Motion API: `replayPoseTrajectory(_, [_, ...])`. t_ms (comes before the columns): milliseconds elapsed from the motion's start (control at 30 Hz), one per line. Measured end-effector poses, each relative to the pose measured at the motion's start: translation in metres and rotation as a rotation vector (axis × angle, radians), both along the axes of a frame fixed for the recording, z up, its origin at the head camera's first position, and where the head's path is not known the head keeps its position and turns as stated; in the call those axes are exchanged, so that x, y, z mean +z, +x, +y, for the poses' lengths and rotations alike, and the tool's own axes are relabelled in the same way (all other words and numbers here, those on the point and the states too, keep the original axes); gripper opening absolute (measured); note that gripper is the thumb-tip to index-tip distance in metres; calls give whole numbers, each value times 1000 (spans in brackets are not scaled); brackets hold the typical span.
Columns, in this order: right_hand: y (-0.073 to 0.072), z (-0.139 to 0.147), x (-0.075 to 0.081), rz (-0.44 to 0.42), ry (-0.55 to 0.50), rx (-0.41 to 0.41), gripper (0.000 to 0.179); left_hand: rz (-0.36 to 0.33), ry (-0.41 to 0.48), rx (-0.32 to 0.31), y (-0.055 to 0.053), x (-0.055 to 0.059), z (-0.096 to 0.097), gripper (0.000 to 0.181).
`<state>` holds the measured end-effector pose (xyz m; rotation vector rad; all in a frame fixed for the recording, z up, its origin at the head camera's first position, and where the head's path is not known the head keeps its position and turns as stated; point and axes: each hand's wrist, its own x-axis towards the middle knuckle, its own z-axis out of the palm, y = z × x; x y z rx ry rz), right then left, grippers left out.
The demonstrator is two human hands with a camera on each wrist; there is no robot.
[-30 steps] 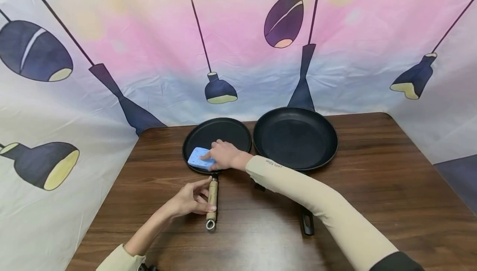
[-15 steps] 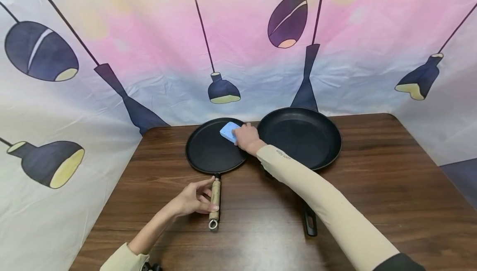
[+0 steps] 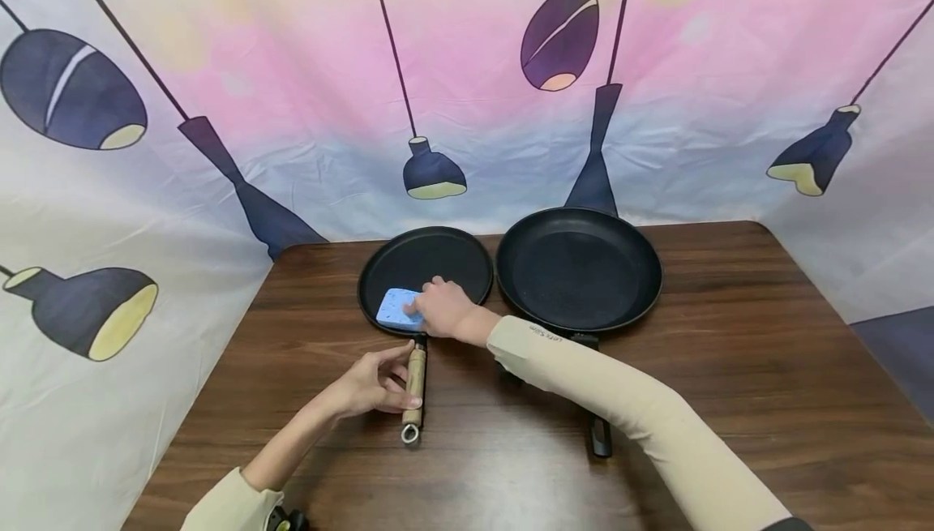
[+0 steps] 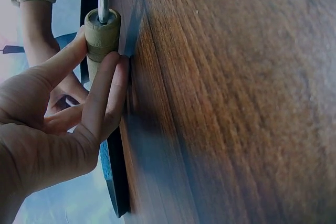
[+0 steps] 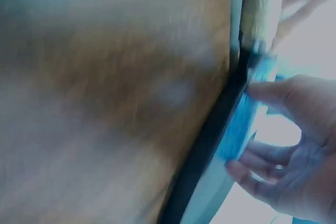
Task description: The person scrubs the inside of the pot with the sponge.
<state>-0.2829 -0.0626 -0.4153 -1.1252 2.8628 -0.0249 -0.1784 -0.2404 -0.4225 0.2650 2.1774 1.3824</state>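
Note:
A flat black pan (image 3: 430, 255) with a wooden handle (image 3: 414, 381) lies at the back left of the table. My left hand (image 3: 365, 385) grips that handle from the left, thumb and fingertips around the wood; the left wrist view shows the metal ring at its end. On the pan's front part sits a light blue sponge (image 3: 396, 309), held by my right hand (image 3: 447, 308) with spread fingers. In the right wrist view, thumb and fingertips pinch the sponge (image 5: 236, 129) by its edges, near the pan's rim. Its right end is covered by the hand.
A larger black frying pan (image 3: 580, 267) stands right beside the flat pan, its black handle (image 3: 601, 436) pointing forward and partly under my right sleeve (image 3: 606, 373). Behind the wooden table (image 3: 766, 369) hangs a cloth (image 3: 314, 69) printed with lamps.
My right hand took the sponge from the pan's front to its back right, then brought it back to the front near the handle. My left hand keeps its hold on the handle.

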Motion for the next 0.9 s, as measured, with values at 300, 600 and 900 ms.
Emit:
replayPoseTrajectory(300, [-34, 29, 8, -151, -68, -104, 43, -15, 0, 17, -1, 0, 0, 100])
replayPoseTrajectory(600, [-45, 39, 0, -79, 19, -236, 36, -9, 0, 20, 4, -2, 2, 100])
replayPoseTrajectory(900, [-8, 11, 6, 11, 68, -155, 39, -15, -8, 23, 2, 0, 0, 100])
